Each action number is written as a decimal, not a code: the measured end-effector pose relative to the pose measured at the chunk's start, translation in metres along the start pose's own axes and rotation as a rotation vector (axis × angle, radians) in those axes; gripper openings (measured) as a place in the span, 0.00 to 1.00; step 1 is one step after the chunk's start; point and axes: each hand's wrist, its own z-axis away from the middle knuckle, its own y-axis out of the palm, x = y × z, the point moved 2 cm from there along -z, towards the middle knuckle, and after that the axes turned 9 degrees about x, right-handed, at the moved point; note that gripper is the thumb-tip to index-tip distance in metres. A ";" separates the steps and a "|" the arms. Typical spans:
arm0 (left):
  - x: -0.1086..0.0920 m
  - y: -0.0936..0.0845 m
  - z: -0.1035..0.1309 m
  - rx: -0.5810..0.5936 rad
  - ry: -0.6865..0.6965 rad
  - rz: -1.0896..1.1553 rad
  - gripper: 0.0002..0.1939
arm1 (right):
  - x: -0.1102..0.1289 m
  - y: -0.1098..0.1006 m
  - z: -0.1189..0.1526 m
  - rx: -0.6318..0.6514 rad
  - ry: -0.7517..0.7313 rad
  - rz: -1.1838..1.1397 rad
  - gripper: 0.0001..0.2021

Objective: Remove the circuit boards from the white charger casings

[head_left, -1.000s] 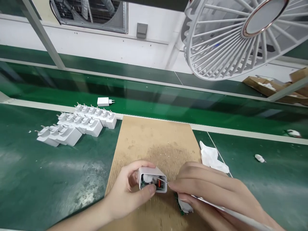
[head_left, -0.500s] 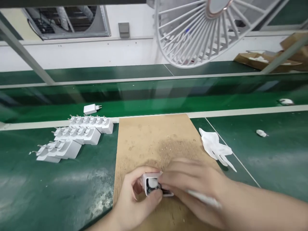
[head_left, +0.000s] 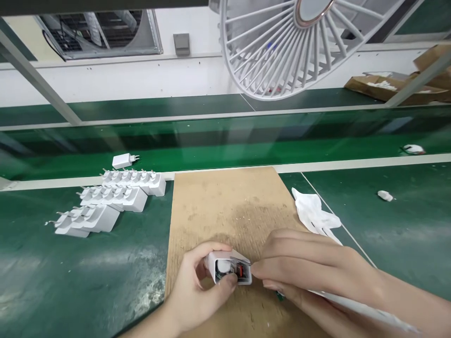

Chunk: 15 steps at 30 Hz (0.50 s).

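Note:
My left hand [head_left: 192, 295] is closed round a white charger housing [head_left: 212, 267], thumb across its lower edge. The housing's open end faces me, showing a white round part and a red part [head_left: 240, 270] inside. Beside its right edge, my right hand [head_left: 313, 265] has its fingers pinched together, fingertips close to the opening. A thin dark sliver reaches from these fingertips to the housing's upper edge; its kind is unclear. Below the right fingers shows a small green piece [head_left: 280, 296], and a long whitish strip [head_left: 355, 303] runs along the palm, mostly hidden.
Under my hands lies a brown board [head_left: 218, 202]. Rows of white plug chargers [head_left: 102, 218] stand at left, and a single charger [head_left: 122, 161] lies behind them. A white glove [head_left: 312, 211] rests on the board's right edge. A white fan [head_left: 282, 87] hangs above.
My right hand has moved right, away from over the housing, uncovering the opening and its red part. My left hand keeps its hold in nearly the same place.

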 end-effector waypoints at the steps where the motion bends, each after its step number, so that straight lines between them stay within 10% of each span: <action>1: 0.000 -0.001 0.000 0.018 -0.006 -0.014 0.15 | 0.000 -0.001 0.001 -0.020 -0.003 0.005 0.10; 15: 0.009 0.004 0.000 -0.088 0.079 -0.028 0.16 | 0.002 0.009 0.000 0.139 -0.015 0.054 0.16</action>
